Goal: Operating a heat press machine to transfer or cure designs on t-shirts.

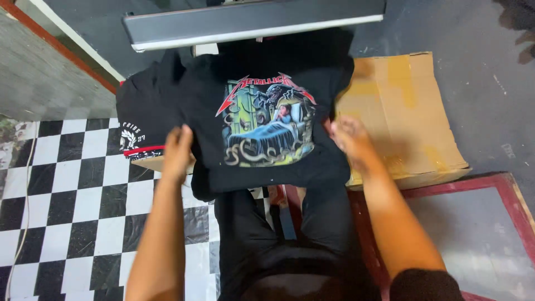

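At the far left lies a black-and-white checkered floor, and on the left edge of the work surface sits a stack of black garments with a white print and a red stripe along the hem. The left hand rests just beside that stack, on the left edge of the black printed T-shirt; its fingers point away from the person and lie flat on the cloth, though the view does not show whether they pinch the fabric underneath.

The T-shirt is spread face up in the middle, below the grey metal platen of a press at the top edge. Its front bears a large coloured picture: red jagged lettering over a blue-green scene with a bed and a dark creature. The cloth looks smooth, its sides folded under.

The right hand touches the shirt's right edge, fingers curled at the fabric; how firmly it grips is unclear. Just beside it to the right lies a flattened cardboard box on a dark floor.
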